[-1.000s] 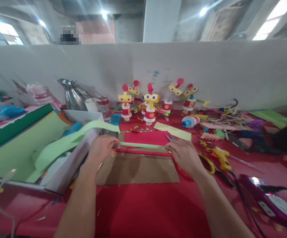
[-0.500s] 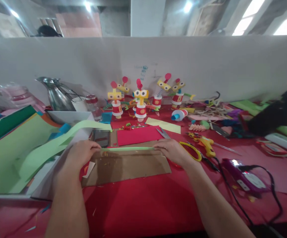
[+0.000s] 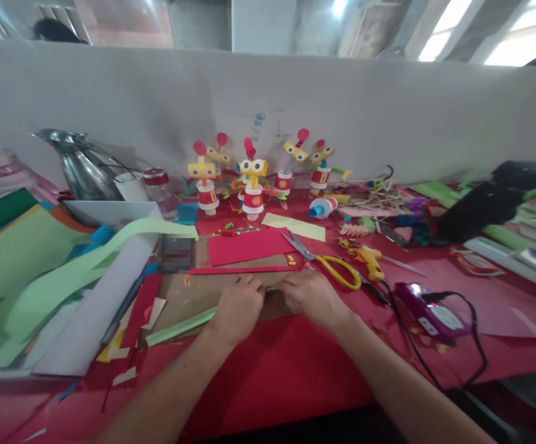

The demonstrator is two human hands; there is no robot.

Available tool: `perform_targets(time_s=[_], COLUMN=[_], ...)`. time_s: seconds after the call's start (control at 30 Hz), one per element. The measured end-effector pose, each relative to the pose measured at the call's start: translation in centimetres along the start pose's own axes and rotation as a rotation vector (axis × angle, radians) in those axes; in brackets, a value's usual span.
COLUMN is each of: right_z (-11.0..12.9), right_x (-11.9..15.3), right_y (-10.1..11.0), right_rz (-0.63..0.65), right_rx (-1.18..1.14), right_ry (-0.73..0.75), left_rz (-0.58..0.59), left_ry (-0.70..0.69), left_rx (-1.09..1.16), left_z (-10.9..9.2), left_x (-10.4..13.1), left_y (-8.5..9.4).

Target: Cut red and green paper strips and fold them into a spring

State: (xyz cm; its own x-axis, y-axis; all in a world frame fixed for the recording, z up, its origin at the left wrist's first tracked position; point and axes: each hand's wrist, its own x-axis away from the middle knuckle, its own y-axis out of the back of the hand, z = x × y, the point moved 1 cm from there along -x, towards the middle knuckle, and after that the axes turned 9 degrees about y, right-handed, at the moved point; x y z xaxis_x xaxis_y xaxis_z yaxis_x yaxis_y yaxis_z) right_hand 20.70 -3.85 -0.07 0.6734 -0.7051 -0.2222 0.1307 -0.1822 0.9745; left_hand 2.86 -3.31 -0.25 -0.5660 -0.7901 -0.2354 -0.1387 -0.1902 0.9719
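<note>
My left hand is closed on a narrow light green paper strip, which slants out to the lower left from beneath it. Close beside it, my right hand has its fingers pinched at the strip's other end; the piece between the two hands is mostly hidden. Both hands are over a brown cardboard sheet. A thin red paper strip lies just beyond them, with a red paper rectangle behind it. Yellow-handled scissors rest ahead of my right hand.
Several paper-cup figures stand against the grey partition. On the right are a yellow glue gun and a purple corded device. A white box holding coloured paper, a metal jug and a jar occupy the left.
Both hands have come nearer to me and closer together. The green strip, earlier stretched straight between them along the cardboard's far edge, now slants down to the left. The view has turned slightly right.
</note>
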Motion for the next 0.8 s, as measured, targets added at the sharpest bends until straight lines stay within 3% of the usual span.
perform_targets(time_s=[0.1,0.2,0.37,0.53,0.8], right_z=[0.0,-0.5,-0.6,-0.8,-0.4], right_x=[1.9,2.7,1.9,1.9,2.1], right_y=[-0.8,-1.4,-1.3,-1.4,-2.0], right_rz=[-0.079,-0.125,-0.103,-0.129,0.015], right_rx=[0.076,0.129,0.193,0.24,0.292], right_ry=[0.046,-0.029,-0.092,-0.13,-0.255], left_rz=[-0.061,-0.066,-0.091,-0.169,-0.086], left_ry=[-0.087,-0.084,0.021,0.006,0.133], left_rx=[-0.085,-0.124,-0.15,-0.169,-0.155], left_z=[-0.4,-0.2,0.3,0.6,0.4], left_x=[0.1,0.2,0.1,-0.1,-0.2], left_y=[-0.3,-0.4,-0.9,-1.2,-2.0])
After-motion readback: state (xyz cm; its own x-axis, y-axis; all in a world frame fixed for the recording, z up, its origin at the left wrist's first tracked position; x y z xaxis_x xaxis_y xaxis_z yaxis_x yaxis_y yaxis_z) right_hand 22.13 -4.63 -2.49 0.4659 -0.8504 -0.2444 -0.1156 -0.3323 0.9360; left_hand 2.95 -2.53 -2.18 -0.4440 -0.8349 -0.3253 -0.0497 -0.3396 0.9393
